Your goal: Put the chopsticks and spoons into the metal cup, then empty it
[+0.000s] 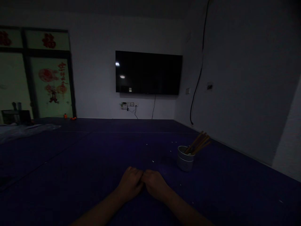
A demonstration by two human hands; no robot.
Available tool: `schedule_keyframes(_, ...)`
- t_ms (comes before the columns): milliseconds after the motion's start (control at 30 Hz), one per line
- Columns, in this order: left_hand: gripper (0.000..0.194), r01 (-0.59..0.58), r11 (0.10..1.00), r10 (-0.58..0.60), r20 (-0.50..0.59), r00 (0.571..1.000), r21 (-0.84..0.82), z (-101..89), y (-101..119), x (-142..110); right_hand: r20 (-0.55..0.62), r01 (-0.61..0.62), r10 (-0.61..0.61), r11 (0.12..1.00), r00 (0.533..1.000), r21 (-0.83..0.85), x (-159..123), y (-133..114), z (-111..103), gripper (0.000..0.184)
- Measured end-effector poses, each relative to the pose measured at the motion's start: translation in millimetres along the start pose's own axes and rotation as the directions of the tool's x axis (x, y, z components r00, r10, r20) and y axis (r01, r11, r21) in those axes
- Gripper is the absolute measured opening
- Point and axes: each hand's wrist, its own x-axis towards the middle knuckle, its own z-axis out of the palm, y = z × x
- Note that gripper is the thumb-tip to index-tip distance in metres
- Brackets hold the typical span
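Observation:
In the dim head view my left hand (131, 183) and my right hand (154, 183) meet low in the middle, just above or on the dark blue table (98, 160); I cannot tell which. Both are closed, with their knuckles touching. Whatever the curled fingers hold, if anything, is hidden. To the right of my right hand stands a pale cup (185, 161), upright. Several thin yellow-brown sticks (199, 143) lean out of it towards the right.
Small white scraps (153, 161) dot the tabletop. Clear plastic wrap (28, 131) lies at the left, near a dark box (20, 116). Small orange items (73, 118) sit at the far edge. A black cable (197, 89) hangs down the right wall, and a television (149, 72) is mounted behind.

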Motion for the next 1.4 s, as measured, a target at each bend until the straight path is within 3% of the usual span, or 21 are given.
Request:
schedule_keyframes(433, 0.016, -0.028, 1.0, 0.028, -0.054, 0.998, -0.002, 1.9, -5.4, 0.1, -0.037, -0.013, 0.013, 1.0, 0.999, 0.013, 0.5, 0.2, -3.3, 0.027)
schedule_keyframes(567, 0.016, -0.043, 0.999, 0.044, -0.084, 0.995, 0.02, 5.2, -9.7, 0.9, -0.141, -0.016, 0.02, 1.0, 0.99, 0.024, 1.1, 0.8, -0.6, 0.026)
schedule_keyframes(633, 0.018, -0.034, 0.999, 0.038, -0.104, 0.994, 0.033, 5.3, -11.7, 1.4, -0.274, -0.044, 0.048, 0.999, 0.961, 0.019, 1.8, 2.1, 0.6, 0.026)
schedule_keyframes(700, 0.022, -0.005, 0.999, 0.011, -0.127, 0.992, 0.048, 4.6, -13.6, 1.9, -0.481, -0.117, 0.106, 0.993, 0.87, 0.007, 1.6, 4.4, -1.1, 0.03)
schedule_keyframes(833, 0.029, 0.028, 0.999, -0.02, -0.185, 0.983, 0.041, 4.0, -16.3, 2.2, -0.818, -0.376, 0.23, 0.926, 0.528, 0.018, -4.1, 13.6, -16.1, 0.038)
schedule_keyframes(933, 0.031, 0.019, 1.0, -0.014, -0.194, 0.981, 0.024, 5.1, -17.3, 2.5, -0.923, -0.563, 0.269, 0.823, 0.274, 0.072, -11.7, 25.9, -31.4, 0.04)
schedule_keyframes(1033, 0.032, 0.009, 1.0, -0.003, -0.203, 0.979, 0.025, 6.2, -17.7, 2.5, -0.955, -0.649, 0.28, 0.745, 0.097, 0.153, -20.2, 41.1, -41.7, 0.061)
schedule_keyframes(1133, 0.031, 0.027, 0.999, -0.021, -0.224, 0.974, 0.022, 5.6, -18.2, 0.0, -0.94, -0.691, 0.341, 0.676, -0.017, 0.258, -28.9, 54.4, -44.6, 0.083)
schedule_keyframes(1400, 0.032, 0.174, 0.984, -0.178, -0.33, 0.927, -0.042, 0.9, -21.5, -7.7, -0.748, -0.708, 0.647, 0.458, -0.15, 0.537, -42.6, 78.3, -31.8, 0.113)
